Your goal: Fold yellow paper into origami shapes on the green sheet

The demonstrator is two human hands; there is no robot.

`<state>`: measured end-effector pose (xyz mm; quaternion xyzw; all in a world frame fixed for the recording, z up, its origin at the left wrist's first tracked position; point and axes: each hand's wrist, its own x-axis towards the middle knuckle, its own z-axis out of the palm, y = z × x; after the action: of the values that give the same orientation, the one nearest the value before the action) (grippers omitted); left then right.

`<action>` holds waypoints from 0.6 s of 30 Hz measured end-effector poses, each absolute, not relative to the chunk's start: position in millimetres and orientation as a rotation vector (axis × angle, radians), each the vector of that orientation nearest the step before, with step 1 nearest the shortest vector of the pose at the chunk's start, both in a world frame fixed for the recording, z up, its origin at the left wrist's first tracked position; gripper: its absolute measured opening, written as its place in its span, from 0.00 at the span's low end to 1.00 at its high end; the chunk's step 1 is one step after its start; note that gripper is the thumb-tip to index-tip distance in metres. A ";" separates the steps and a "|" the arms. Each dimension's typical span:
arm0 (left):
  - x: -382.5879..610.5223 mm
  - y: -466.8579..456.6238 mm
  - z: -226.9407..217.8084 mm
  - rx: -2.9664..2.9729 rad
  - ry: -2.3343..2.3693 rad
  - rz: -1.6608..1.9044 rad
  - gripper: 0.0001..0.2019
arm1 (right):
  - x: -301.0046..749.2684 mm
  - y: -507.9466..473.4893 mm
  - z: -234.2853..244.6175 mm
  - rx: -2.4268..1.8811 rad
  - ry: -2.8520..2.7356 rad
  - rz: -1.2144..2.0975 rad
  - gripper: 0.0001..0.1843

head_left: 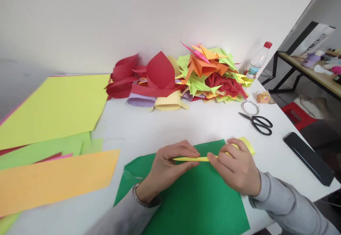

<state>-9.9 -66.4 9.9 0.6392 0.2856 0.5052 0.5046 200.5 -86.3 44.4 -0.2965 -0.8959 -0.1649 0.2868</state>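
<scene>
A narrow folded yellow paper piece lies across a dark green sheet on the white table. My left hand pinches the paper's left part with curled fingers. My right hand pinches its right end, where the paper widens into a yellow flap. Both wrists rest on the green sheet.
Large yellow-green, light green and orange sheets lie at left. A heap of folded coloured paper shapes sits at the back wall. Tape roll, scissors, a black phone, a snack packet and a bottle are at right.
</scene>
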 end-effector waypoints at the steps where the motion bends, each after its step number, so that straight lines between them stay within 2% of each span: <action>1: -8.8 -67.0 9.5 1.482 0.672 1.207 0.05 | 200.1 -87.1 44.1 -0.788 -2.385 -0.419 0.09; 6: -4.4 -70.1 6.6 1.293 0.643 1.133 0.04 | 198.2 -90.7 49.7 -0.845 -2.359 -0.167 0.09; 12: 0.2 -75.3 4.9 1.096 0.646 1.119 0.01 | 197.2 -102.7 56.8 -1.015 -2.252 0.559 0.14; 18: 2.0 -75.6 6.0 1.022 0.759 1.121 0.08 | 194.1 -103.5 52.0 -1.097 -2.165 0.672 0.16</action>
<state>2.0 -75.6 6.0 0.4518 0.3358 0.4955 0.6615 194.1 -103.5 52.0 -0.4146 -0.8183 0.2539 0.3067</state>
